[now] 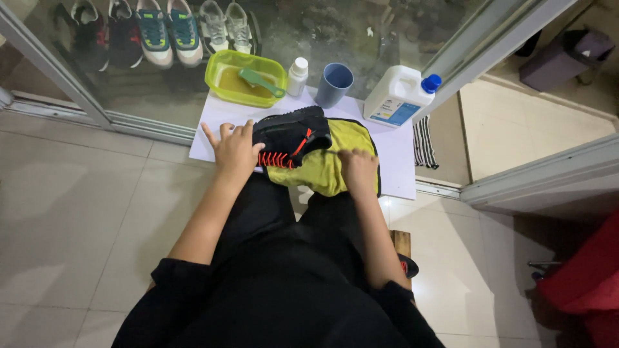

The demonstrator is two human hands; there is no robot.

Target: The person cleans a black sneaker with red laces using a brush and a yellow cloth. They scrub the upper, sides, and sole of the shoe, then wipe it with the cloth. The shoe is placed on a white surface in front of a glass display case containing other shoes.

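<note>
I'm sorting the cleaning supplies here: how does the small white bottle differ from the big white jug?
The small white bottle is slim, upright and round with a white cap; the big white jug is far larger and boxy, with a blue cap. The bottle stands between the green tub and the blue-grey cup; the jug sits right of the cup. The jug bears a blue label. Both stand capped on the white sheet.

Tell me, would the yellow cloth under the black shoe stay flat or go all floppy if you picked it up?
Probably floppy: the yellow cloth already drapes and wrinkles over the person's knees. It likely weighs little, since it looks thin. It may not slide freely, because the black shoe sits on it and the right hand presses it, while the left hand steadies the shoe.
</note>
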